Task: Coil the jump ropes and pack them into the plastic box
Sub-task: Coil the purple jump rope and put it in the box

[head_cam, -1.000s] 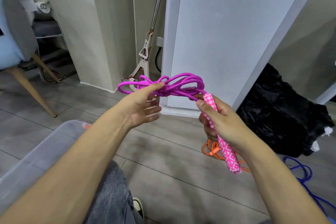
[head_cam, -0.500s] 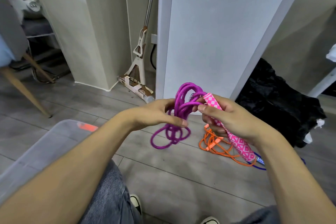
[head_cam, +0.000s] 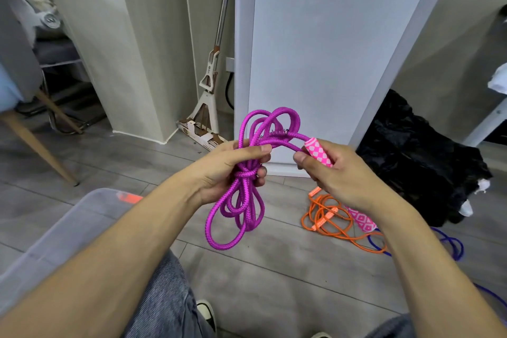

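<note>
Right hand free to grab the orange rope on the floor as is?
Probably not yet. The right hand grips the pink handle of the purple rope. The orange rope lies uncovered just below, so the path looks free.

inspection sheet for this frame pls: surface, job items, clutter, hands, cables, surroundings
Surface: grey plank floor, no table.
Job's things: purple jump rope bundled in loops, held in the air; its pink patterned handle at the upper right; orange jump rope and blue jump rope loose on the floor; clear plastic box at lower left.
Clutter: black bag on the floor.
Grippers: left hand grips the bundle; right hand holds the handle.
Cables: black cord from a wall outlet.
Surroundings: mop against the wall, white panel, chair.
</note>
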Tool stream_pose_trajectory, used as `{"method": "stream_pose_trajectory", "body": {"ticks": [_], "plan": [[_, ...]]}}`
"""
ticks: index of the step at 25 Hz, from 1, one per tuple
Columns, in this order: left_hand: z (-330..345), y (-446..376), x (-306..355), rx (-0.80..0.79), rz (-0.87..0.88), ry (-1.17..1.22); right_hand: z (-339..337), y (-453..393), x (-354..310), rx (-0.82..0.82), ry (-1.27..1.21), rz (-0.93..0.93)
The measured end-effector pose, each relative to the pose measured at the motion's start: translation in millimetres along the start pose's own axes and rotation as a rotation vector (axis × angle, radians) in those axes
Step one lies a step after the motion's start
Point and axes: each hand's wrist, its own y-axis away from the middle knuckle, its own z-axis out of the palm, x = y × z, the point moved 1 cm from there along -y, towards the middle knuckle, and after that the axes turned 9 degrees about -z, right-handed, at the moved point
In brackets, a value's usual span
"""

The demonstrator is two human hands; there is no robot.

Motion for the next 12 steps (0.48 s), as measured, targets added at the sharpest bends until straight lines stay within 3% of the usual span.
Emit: {"method": "stream_pose_trajectory", "body": {"ticks": [5, 8, 12], "plan": [[-2.8, -3.7, -6.8, 0.114, -0.157, -0.064, 0.8, 3.7, 1.0, -0.101, 0.207, -0.099], [-12.9, -13.2, -3.7, 0.239, -0.120, -0.077, -8.3, 3.4, 16.0, -0.113, 0.309, -0.077], [-22.4, -25.2, 1.2, 0.337, -0.024, -0.121, -17.6, 4.4, 26.5, -0.061, 0.238, -0.018]]}}
